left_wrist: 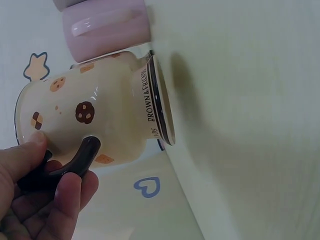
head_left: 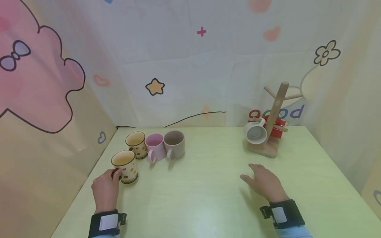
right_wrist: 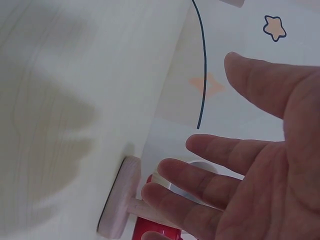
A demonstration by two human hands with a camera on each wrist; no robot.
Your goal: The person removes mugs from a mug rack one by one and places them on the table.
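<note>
My left hand (head_left: pixel 105 190) holds a cream mug (head_left: pixel 128 170) with brown cookie spots by its dark handle (left_wrist: pixel 65 170). In the left wrist view, thumb and fingers wrap that handle, and lettering runs round the mug's flared base. Just behind it is a second spotted cream mug (head_left: pixel 136 141), partly overlapped. My right hand (head_left: pixel 265 181) hovers over the table with fingers spread and holds nothing. Ahead of it stands a wooden mug tree (head_left: pixel 278 105). A white mug (head_left: pixel 256 133) hangs on one of its lower pegs, mouth tilted forward.
A pink mug (head_left: pixel 156 148) and a grey mug (head_left: pixel 175 145) stand side by side at the back left, handles toward me. Behind the mug tree is a red object (head_left: pixel 276 132), partly hidden. A printed cloth (head_left: pixel 190 72) encloses the pale table (head_left: pixel 202 198) at the back and sides.
</note>
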